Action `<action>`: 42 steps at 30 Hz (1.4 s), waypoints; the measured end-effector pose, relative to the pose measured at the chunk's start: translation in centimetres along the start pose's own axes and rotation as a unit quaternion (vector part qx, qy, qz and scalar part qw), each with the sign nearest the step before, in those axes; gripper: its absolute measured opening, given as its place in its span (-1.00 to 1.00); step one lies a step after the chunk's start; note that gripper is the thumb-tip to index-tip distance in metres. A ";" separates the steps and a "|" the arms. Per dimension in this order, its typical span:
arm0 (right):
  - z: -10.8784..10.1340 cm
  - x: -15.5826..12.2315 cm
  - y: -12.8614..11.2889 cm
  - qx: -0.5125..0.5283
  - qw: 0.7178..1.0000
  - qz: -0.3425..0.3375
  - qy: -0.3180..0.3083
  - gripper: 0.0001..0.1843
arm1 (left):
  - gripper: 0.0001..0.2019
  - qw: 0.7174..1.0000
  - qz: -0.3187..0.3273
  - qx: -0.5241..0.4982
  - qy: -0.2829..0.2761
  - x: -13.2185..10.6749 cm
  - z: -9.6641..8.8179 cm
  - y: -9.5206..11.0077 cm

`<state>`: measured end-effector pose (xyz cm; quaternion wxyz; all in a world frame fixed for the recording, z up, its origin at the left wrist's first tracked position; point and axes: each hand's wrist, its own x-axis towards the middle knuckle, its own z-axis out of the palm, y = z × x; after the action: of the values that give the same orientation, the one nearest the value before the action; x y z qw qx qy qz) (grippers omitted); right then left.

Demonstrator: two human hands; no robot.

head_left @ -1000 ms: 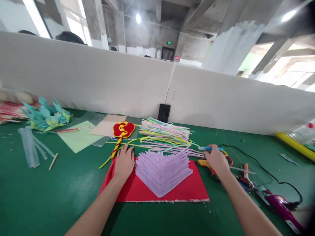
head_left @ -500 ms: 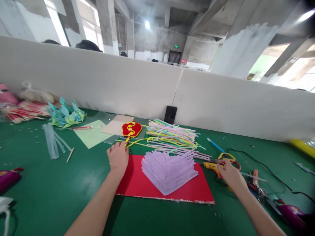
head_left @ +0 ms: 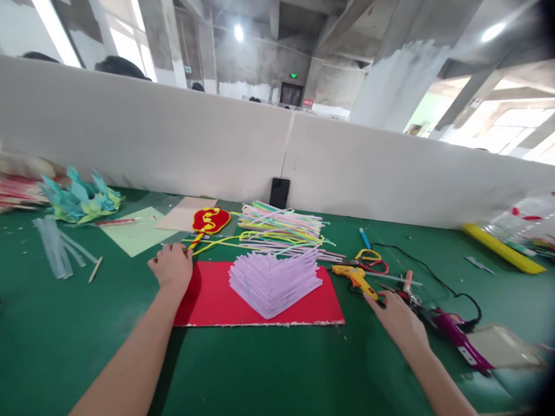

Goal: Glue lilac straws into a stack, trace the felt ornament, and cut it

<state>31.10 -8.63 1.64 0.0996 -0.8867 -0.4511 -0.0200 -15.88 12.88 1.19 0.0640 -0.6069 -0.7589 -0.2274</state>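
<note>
A red sheet (head_left: 217, 300) lies on the green table (head_left: 269, 370) with a heart-shaped stack of lilac straws (head_left: 273, 280) on it. My left hand (head_left: 171, 268) rests at the sheet's upper left corner, fingers curled, touching a yellow pipe cleaner; whether it grips it is unclear. My right hand (head_left: 396, 323) lies flat and open on the table to the right of the sheet, its fingertips by the handle of a yellow glue gun (head_left: 355, 277). Behind the heart lies a heap of pastel straws (head_left: 284, 228).
Scissors (head_left: 368, 259) and a blue pen (head_left: 363, 237) lie behind the glue gun. A purple tool (head_left: 457, 335) with a black cord sits at right, a yellow roll (head_left: 503, 248) beyond it. A red and yellow ornament (head_left: 210, 219), paper sheets (head_left: 136, 237), clear sticks (head_left: 54, 254) and teal paper flowers (head_left: 82, 199) sit at left. A white partition (head_left: 277, 156) backs the table.
My right hand let go of the blue pen, drew back towards me and now lies by the glue gun. My left hand slid off the red sheet to its upper left corner.
</note>
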 end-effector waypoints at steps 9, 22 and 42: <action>1.8 -0.5 -0.2 0.003 0.999 -0.028 0.019 -0.63 | -0.81 0.988 0.117 -0.057 -0.084 -0.6 2.7 2.1; 0.1 -0.5 1.6 -0.029 0.993 -0.011 0.116 -0.45 | -0.74 0.969 0.152 -0.095 -0.172 0.4 4.0 1.1; 5.3 -6.3 -11.0 0.071 0.951 -0.298 0.047 -0.36 | -0.73 0.962 0.171 -0.106 -0.183 0.3 3.9 1.9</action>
<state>18.30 -6.29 -2.62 0.1731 -0.7004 -0.6900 -0.0581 -13.50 15.08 -1.66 -0.1029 -0.7624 -0.6137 -0.1773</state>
